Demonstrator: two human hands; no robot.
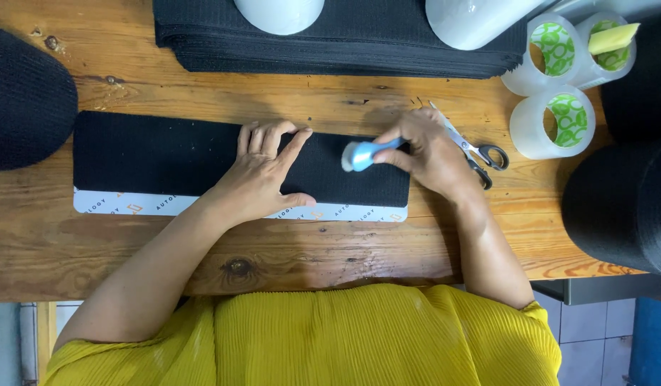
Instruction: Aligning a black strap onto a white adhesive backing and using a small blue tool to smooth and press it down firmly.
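The left hand (262, 175) lay flat, fingers spread, pinning the black fabric strip (166, 154); the right hand (430, 154) clamped a blue-handled roller (362, 154) just right of it. Firm, even pressure seemed wise.

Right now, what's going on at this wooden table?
A person in a yellow top works on a black strip lying flat on the wooden table. The left hand presses flat on the strip. The right hand holds a small blue-handled tool, its pale head on the strip. Scissors lie beside that hand, with rolls of clear tape further right.
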